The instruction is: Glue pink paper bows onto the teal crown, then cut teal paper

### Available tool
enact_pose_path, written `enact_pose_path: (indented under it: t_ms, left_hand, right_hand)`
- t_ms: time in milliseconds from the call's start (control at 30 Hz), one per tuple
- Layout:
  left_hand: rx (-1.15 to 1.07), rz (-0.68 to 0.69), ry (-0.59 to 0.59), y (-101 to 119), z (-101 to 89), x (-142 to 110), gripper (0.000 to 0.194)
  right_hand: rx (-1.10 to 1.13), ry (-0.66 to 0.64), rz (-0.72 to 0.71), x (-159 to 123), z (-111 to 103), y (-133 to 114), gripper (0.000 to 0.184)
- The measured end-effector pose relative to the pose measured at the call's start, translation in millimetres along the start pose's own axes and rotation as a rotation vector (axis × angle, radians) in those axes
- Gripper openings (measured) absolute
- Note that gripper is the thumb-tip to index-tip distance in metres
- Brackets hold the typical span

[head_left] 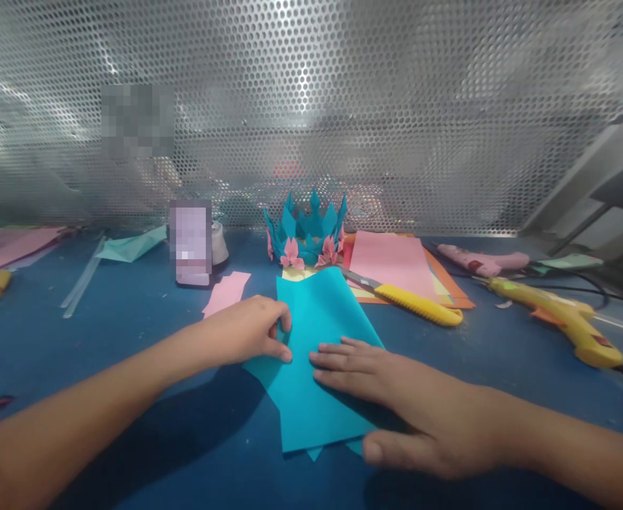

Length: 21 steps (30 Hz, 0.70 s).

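Observation:
A blue sheet of paper (311,411) lies in front of me, with its far part bent up. Pointed blue corners of more paper stick out from under its near and left edges. My right hand (396,397) rests flat on the right side of the sheet, fingers stretched out and thumb at the near edge. Over the sheet's left edge is my left hand (255,333), its fingers curled and a gap showing between thumb and forefinger. Nothing shows in that gap.
Behind the sheet stands a blue paper crown (306,234) with pink flowers. A yellow utility knife (418,303) lies across stacked coloured paper (391,262). Yellow (561,315) and pink glue guns (484,261) are at right. Left are a phone (193,241) and pink paper strips (227,292).

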<state>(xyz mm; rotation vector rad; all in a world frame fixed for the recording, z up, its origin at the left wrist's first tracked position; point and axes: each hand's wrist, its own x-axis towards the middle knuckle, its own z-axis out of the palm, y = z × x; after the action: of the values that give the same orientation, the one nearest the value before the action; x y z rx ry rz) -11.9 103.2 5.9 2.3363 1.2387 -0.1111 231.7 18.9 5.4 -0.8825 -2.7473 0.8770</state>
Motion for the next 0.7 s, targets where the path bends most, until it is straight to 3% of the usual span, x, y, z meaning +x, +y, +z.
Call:
enact_pose_path:
  t_ms: [100,267,500,600,700]
  left_hand:
    - [-0.004,-0.013,-0.010,1.1,-0.9,-0.5,0.044]
    - [-0.012,-0.016,-0.020,0.9,-1.0,0.7,0.046]
    - [-0.024,-0.018,-0.016,0.0,-1.6,1.2,0.047]
    - [-0.002,-0.007,0.005,2.1,-0.4,1.2,0.045]
    - [0.149,-0.002,0.099,11.3,1.9,-2.7,0.035]
  right_hand:
    - [-0.048,0.021,0.121,-2.3,-2.9,4.5,0.072]
    - [-0.303,0.142,0.308,-0.6,-1.2,33.1,0.066]
    - [-0.613,0.321,0.245,3.6,4.5,59.6,0.051]
    - [-0.659,0.351,0.227,3.6,6.1,61.3,0.049]
    - [-0.624,0.370,0.218,3.5,6.2,61.8,0.049]
